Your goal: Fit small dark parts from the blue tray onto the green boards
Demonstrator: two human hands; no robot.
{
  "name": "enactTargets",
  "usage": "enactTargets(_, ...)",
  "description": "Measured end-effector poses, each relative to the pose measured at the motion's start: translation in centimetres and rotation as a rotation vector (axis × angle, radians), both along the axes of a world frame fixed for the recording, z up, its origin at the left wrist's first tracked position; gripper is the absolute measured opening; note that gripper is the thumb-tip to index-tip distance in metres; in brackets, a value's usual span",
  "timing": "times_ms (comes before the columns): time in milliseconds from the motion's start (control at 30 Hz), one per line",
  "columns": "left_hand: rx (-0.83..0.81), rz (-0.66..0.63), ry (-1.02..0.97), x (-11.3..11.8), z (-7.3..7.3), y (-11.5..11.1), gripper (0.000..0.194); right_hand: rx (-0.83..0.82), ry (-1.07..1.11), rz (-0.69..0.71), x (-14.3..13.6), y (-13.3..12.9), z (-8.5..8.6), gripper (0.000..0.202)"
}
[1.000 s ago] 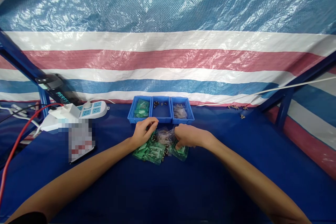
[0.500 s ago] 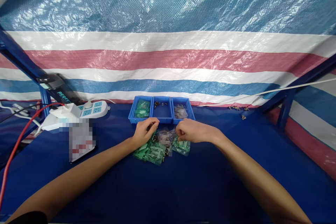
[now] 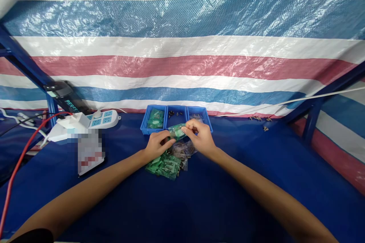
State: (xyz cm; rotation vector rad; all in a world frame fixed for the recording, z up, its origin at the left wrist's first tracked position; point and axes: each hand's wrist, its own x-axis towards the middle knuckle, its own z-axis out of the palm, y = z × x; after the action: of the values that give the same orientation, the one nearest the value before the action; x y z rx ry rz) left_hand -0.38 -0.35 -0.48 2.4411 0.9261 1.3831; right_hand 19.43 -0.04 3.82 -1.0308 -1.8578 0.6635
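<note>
Between both hands, just in front of the blue bins, a small green plastic bag (image 3: 176,132) is stretched out sideways. My left hand (image 3: 156,145) pinches its left end between thumb and fingers. At the other end, the thumb and fingertips of my right hand (image 3: 201,136) close on the bag. Below the hands lie more green bags (image 3: 164,166) with small pale parts showing through. Clear plastic bags (image 3: 180,150) and small metal pieces lie beside them, partly covered by my hands.
Three joined blue bins (image 3: 177,125) stand behind the hands; the left one holds green bags, the middle one a few small metal pieces. Loose metal pieces (image 3: 265,128) lie at the back right. A power strip (image 3: 110,119), blurred-out device (image 3: 90,155) and black bottle (image 3: 67,97) stand left.
My right hand has lifted a green bag from the right side of the pile and brought it left and up. My left hand now grips its other end.
</note>
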Motion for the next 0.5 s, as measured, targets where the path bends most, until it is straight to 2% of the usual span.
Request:
enactTargets(100, 0.009, 0.059, 0.04, 0.1, 0.2, -0.1, 0.025, 0.001, 0.073, -0.012, -0.7, -0.4, -2.1, 0.025)
enactTargets(233, 0.005, 0.068, 0.052, 0.2, 0.5, -0.2, 0.026, 0.028, 0.127, -0.033, -1.1, -0.8, -3.9, 0.021)
enactTargets(367, 0.019, 0.045, 0.04, 0.2, 0.6, -0.2, 0.028, 0.085, 0.104, 0.054, -1.1, -0.8, -4.9, 0.019)
enactTargets(500, 0.018, 0.046, 0.031, 0.1, 0.3, -0.1, 0.025, 0.117, 0.075, 0.025, -1.2, -0.8, -5.2, 0.022)
